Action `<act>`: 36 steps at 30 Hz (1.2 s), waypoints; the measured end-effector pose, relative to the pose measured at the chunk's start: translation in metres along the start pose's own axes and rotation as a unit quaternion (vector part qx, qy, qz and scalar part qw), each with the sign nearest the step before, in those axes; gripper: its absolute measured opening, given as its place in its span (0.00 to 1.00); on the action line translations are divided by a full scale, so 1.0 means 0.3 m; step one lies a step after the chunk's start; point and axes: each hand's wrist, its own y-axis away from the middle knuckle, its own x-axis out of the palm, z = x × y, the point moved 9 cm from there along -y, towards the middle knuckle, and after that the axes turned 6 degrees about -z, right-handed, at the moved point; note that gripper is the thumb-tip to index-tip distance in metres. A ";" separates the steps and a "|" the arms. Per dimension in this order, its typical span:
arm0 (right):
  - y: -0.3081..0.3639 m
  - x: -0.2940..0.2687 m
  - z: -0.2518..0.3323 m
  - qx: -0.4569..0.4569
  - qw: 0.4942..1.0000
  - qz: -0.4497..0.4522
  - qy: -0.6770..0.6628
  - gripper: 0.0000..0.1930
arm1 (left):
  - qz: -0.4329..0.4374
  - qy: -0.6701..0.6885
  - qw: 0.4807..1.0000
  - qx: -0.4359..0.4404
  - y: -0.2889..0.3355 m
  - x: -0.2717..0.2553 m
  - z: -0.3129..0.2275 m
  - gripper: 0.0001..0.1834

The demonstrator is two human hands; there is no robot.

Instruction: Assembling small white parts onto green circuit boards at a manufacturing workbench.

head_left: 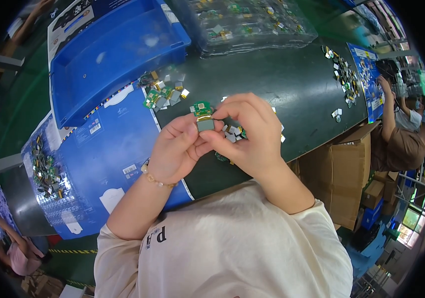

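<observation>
Between my two hands is a small circuit board module: a green board point(201, 107) joined by a gold-coloured flex strip to a grey square panel point(205, 125). My left hand point(175, 151) pinches the panel's left side between thumb and fingers. From the right, my right hand point(254, 134) grips the module near the strip and panel edge with its fingertips. Partly hidden behind the right hand lies a pile of similar small modules point(233, 132). Another loose heap of modules point(164, 94) rests just beyond my left hand, by the blue bin.
A blue plastic bin point(108, 59) sits far left on a blue printed sheet point(123, 126). Stacked clear trays point(254, 35) of modules stand at the back. More modules lie on clear plastic point(48, 169) at left and at far right point(346, 77). Cardboard boxes point(339, 179) and a co-worker point(398, 141) are right.
</observation>
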 end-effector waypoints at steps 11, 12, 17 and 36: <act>0.006 0.007 0.026 -0.060 0.998 -0.002 0.016 0.15 | 0.017 -0.002 0.999 0.034 0.003 -0.004 -0.011 0.18; 0.006 0.010 0.026 -0.060 0.998 -0.002 0.016 0.15 | 0.017 -0.002 0.999 0.034 0.004 -0.003 -0.010 0.18; 0.015 0.015 0.031 -0.085 0.996 -0.023 0.022 0.16 | -0.019 -0.016 0.998 0.064 0.011 -0.038 -0.007 0.16; 0.097 -0.166 -0.305 0.242 0.965 -0.012 -0.099 0.17 | -0.148 -0.055 0.979 0.129 -0.005 -0.132 -0.158 0.13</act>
